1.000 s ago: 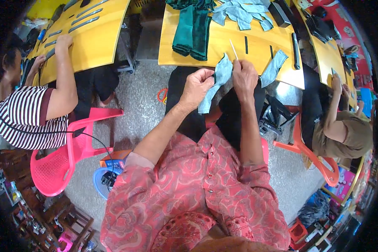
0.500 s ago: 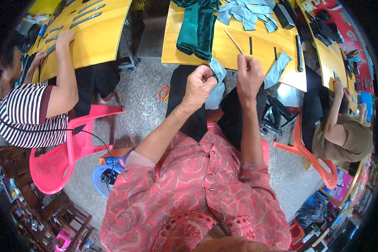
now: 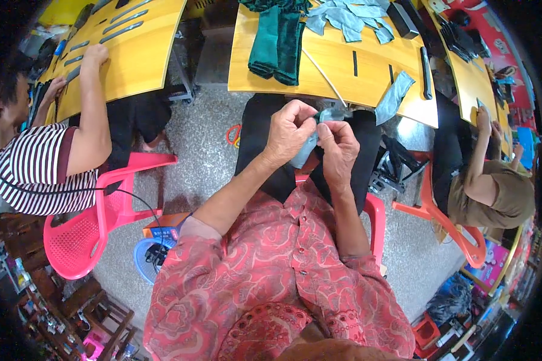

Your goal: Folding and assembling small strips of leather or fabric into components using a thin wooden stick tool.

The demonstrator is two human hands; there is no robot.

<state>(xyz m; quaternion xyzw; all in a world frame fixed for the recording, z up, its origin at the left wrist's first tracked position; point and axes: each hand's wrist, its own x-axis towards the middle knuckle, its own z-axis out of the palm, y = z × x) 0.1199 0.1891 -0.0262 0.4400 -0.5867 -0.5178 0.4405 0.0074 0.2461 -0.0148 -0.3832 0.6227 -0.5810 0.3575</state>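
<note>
Between my hands, just below the table's front edge, hangs a pale blue cloth piece [image 3: 305,154] with a dark green bit at its top. My left hand [image 3: 289,135] pinches it with thumb and bent fingers. My right hand [image 3: 338,149] is closed on the same cloth from the other side, thumb and fingertips together. Both fingertips nearly meet, and my hands cover much of the cloth. A thin pale stick [image 3: 323,75] lies slanted on the table above them, its near end at the edge.
On the yellow table [image 3: 247,66] are folded green velvet pieces [image 3: 274,48], a pile of pale blue cloth pieces [image 3: 349,21], a single blue piece [image 3: 395,99] and a black box [image 3: 403,21]. Co-workers sit at tables left and right. A blue basket [image 3: 141,259] stands on the floor.
My right hand has let go of the stick, which now lies on the table. It has come down and left onto the cloth beside my left hand, which still grips it.
</note>
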